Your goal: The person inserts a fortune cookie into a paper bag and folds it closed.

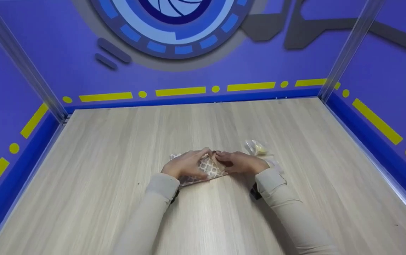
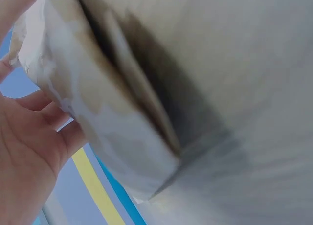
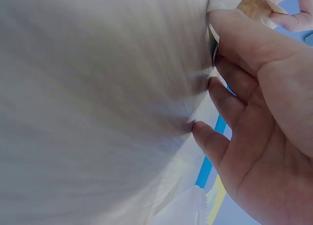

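Observation:
A brown paper packet (image 1: 210,168) with a white lattice pattern lies between both hands on the wooden table. My left hand (image 1: 187,164) grips its left part, fingers along the far side. Seen from the left wrist, the folded packet (image 2: 107,132) is tilted up, its lower layers spread a little apart above the tabletop. My right hand (image 1: 243,162) pinches the packet's right end between thumb and forefinger. In the right wrist view, a torn or folded brown edge (image 3: 257,7) shows beyond the thumb, while the other fingertips touch the table. What the packet contains is hidden.
A small clear plastic bag (image 1: 257,147) with something yellowish in it lies just beyond the right hand. More clear plastic (image 1: 275,166) shows beside the right wrist. Purple-blue panels (image 1: 203,78) wall in the wooden table (image 1: 100,159) at the back and sides.

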Tool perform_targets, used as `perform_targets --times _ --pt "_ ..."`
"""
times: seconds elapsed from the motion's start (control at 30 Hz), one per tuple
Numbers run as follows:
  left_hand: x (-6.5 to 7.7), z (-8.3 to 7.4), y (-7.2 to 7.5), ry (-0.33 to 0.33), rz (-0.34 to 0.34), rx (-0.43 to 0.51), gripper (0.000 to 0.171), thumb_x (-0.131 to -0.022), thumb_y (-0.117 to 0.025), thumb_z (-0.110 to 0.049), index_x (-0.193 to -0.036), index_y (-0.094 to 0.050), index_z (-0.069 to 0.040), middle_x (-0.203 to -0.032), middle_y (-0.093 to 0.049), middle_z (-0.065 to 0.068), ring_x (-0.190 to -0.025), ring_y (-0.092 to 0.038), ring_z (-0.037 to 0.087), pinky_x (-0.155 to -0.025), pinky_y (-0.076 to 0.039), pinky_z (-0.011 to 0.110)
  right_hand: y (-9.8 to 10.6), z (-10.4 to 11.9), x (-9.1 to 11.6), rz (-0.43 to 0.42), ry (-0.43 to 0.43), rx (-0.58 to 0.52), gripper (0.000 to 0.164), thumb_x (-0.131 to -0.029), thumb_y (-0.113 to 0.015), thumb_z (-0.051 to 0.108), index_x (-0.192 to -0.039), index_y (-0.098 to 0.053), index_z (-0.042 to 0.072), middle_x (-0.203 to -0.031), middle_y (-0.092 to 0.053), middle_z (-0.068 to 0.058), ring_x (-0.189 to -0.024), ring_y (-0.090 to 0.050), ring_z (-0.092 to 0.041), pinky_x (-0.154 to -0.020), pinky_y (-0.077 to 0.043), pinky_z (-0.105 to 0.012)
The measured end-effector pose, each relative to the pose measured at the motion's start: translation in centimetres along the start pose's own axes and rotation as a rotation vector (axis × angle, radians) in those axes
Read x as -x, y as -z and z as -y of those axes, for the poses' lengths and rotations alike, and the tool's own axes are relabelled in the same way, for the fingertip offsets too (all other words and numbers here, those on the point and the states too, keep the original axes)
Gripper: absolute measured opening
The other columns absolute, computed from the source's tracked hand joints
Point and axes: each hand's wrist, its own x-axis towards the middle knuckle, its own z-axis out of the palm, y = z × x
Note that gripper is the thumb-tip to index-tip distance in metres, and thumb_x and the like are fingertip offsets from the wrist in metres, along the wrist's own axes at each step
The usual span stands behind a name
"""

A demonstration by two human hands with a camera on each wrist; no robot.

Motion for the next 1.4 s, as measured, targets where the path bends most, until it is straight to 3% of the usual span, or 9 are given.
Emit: perform_targets --times 0.6,0.9,1.17,1.4 --pt "0.08 -0.13 0.09 0.035 0.015 0.004 0.065 -0.076 -0.080 -0.037 -0.129 -0.042 -0.029 -0.121 -0.062 0.007 -0.107 -0.061 0.025 -0.089 -0.049 0.043 -0.02 -0.20 0.10 0.005 0.015 0.010 0.061 -0.092 -0.063 0.017 -0.145 -0.038 0.003 -0.154 -0.031 -0.015 -0.139 -0.033 -0.036 -0.112 -0.031 -0.046" --pt "0.03 -0.28 0.31 0.054 0.021 -0.014 0.066 -0.075 -0.080 -0.037 -0.129 -0.042 -0.031 -0.115 -0.063 0.007 -0.102 -0.061 0.025 -0.086 -0.050 0.043 0.07 -0.11 0.20 0.002 -0.018 -0.028 0.062 -0.092 -0.064 0.018 -0.146 -0.037 0.006 -0.154 -0.031 -0.014 -0.141 -0.031 -0.034 -0.113 -0.029 -0.046" --pt "-0.09 -0.16 0.31 0.042 0.024 0.004 0.064 -0.075 -0.080 -0.035 -0.127 -0.043 -0.030 -0.110 -0.064 0.006 -0.093 -0.060 0.020 -0.083 -0.050 0.039 0.16 -0.27 0.16 -0.007 0.029 -0.018 0.060 -0.093 -0.063 0.016 -0.145 -0.038 0.003 -0.154 -0.031 -0.015 -0.140 -0.033 -0.036 -0.112 -0.031 -0.046" --pt "0.15 -0.10 0.19 0.051 0.025 0.013 0.066 -0.076 -0.079 -0.036 -0.130 -0.042 -0.030 -0.116 -0.063 0.008 -0.100 -0.062 0.024 -0.086 -0.050 0.042 0.13 -0.21 0.14 -0.026 0.050 0.033 0.057 -0.092 -0.064 0.017 -0.143 -0.042 0.002 -0.150 -0.037 -0.018 -0.135 -0.040 -0.036 -0.108 -0.036 -0.045"
